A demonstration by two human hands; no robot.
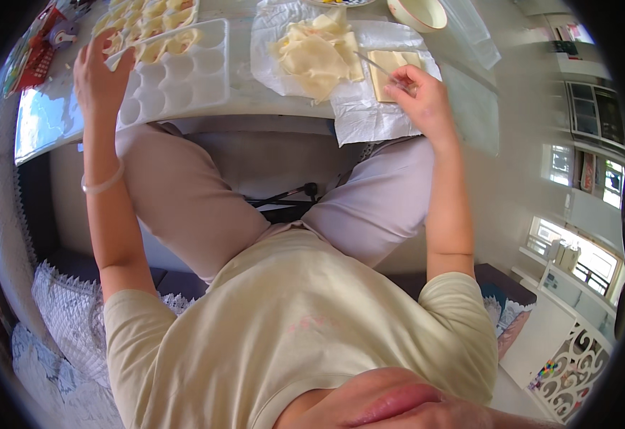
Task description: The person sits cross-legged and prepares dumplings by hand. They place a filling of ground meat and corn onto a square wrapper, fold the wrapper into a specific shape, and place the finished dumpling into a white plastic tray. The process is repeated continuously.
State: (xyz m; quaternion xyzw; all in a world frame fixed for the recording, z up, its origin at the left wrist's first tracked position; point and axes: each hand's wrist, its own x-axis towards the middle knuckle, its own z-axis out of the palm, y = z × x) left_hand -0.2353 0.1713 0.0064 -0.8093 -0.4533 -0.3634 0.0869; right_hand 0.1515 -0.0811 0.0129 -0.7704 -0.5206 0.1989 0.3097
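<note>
My left hand (101, 75) is over the left edge of a white plastic tray (216, 82) with round hollows. Its thumb and fingers are apart beside the pale folded wontons (169, 46) in the far hollows; the nearer hollows show bare. My right hand (423, 100) is closed round a thin metal utensil (371, 62), whose end points left and away; its kind is unclear. Under that hand lies a stack of square wonton wrappers (380, 86) on white paper (359, 125). A loose heap of wrappers (316, 53) spreads to its left.
A second tray of filled wontons (144, 18) sits at the far left. Beyond the paper stand a pale bowl (419, 13) and a patterned plate (337, 2), partly cut off. A red basket (30, 71) is at the table's left edge. My legs are under the near edge.
</note>
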